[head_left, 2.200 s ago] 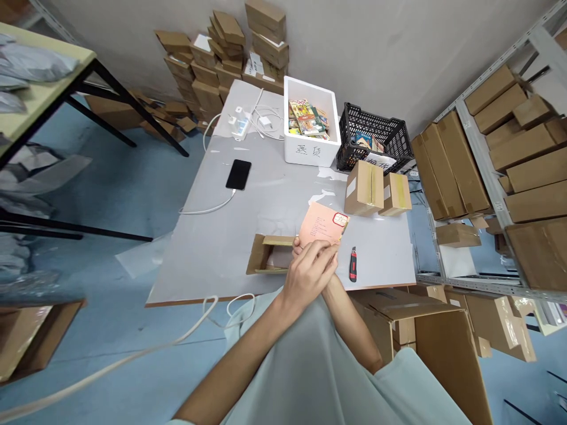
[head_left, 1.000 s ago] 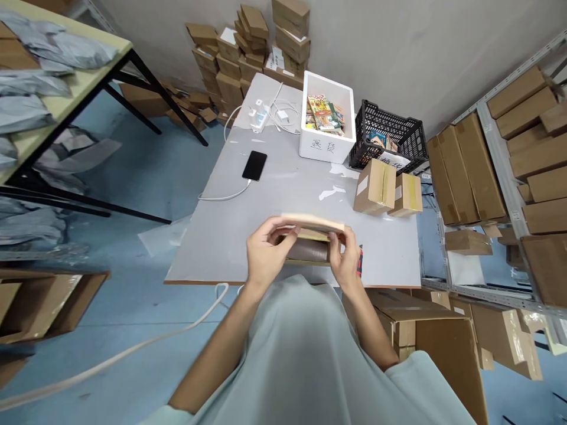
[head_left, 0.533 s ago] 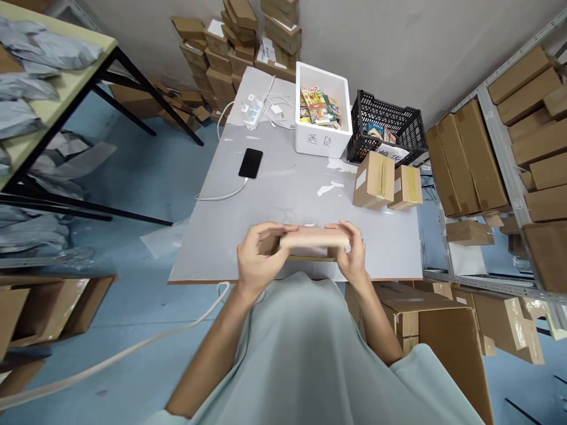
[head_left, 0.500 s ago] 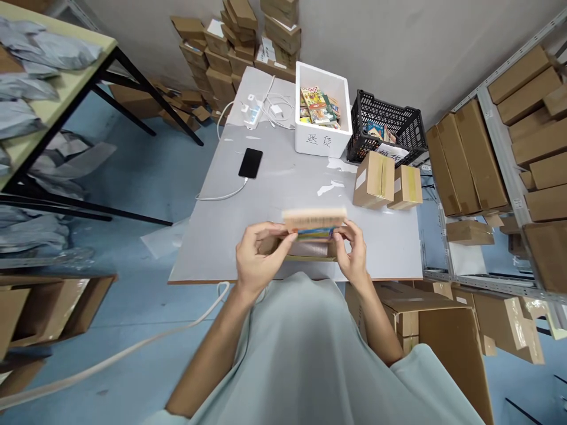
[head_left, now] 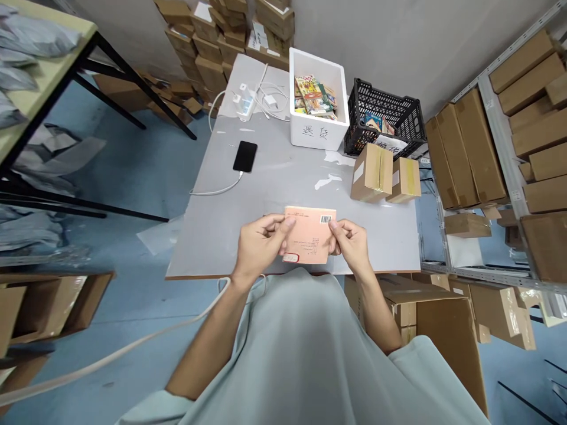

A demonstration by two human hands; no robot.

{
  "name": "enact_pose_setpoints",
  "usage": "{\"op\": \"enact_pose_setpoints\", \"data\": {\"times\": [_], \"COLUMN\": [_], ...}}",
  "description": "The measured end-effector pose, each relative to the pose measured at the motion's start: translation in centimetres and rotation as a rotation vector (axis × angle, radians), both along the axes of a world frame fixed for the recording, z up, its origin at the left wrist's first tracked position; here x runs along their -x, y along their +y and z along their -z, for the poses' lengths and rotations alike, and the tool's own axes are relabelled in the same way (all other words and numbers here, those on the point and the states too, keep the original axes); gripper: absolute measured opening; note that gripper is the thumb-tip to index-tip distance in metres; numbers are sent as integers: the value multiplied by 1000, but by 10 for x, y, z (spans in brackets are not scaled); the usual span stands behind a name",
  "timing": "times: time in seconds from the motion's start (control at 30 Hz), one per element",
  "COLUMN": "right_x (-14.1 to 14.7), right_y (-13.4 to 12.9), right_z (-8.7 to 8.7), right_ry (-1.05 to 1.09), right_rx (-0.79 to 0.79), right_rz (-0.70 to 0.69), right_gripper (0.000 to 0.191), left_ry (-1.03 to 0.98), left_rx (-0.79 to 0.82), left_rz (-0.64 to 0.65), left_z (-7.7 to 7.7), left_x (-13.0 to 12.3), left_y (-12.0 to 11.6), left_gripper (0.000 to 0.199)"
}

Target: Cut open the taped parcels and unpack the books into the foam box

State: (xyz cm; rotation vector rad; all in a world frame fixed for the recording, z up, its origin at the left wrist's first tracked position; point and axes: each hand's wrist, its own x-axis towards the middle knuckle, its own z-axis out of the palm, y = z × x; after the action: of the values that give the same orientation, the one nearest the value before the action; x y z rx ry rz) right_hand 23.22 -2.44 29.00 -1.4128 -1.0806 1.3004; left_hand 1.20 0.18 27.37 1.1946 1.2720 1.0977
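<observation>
A salmon-pink booklet (head_left: 309, 236) with a barcode at its upper right and a red-outlined label at its lower left is held over the front of the grey table (head_left: 266, 189). My left hand (head_left: 262, 245) pinches its left edge between thumb and fingers. On the opposite edge, near the barcode, my right hand (head_left: 351, 243) grips it the same way. The printed face is turned up towards the camera. Whatever lies under the booklet is hidden.
Behind stand a white foam box (head_left: 314, 133) and a black crate (head_left: 354, 118), both with booklets inside. Two small cartons (head_left: 372, 171) sit at the right. A phone (head_left: 245, 156) on a cable and a power strip (head_left: 244, 105) are at the left.
The booklet has turned from a nearly edge-on, blurred position to show its flat pink face. Both hands still grip it. The camera view has shifted slightly.
</observation>
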Motion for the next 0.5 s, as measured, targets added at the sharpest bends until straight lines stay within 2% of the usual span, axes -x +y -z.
{"op": "enact_pose_setpoints", "data": {"times": [0.13, 0.23, 0.37, 0.5], "right_x": [0, -5, -5, 10], "right_y": [1, -6, -6, 0], "right_z": [4, 17, 53, 93], "right_ry": [37, 80, 120, 32], "right_rx": [14, 24, 76, 26], "right_rz": [12, 23, 29, 27], "right_gripper": [70, 71, 57, 44], "left_ry": [34, 147, 366, 596], "left_rx": [-30, -219, -592, -758], "left_rz": [-41, -21, 22, 172], "left_z": [1, 2, 5, 13], "left_x": [-1, -2, -26, -69], "left_y": [2, -2, -17, -32], "left_gripper": [46, 53, 23, 18]}}
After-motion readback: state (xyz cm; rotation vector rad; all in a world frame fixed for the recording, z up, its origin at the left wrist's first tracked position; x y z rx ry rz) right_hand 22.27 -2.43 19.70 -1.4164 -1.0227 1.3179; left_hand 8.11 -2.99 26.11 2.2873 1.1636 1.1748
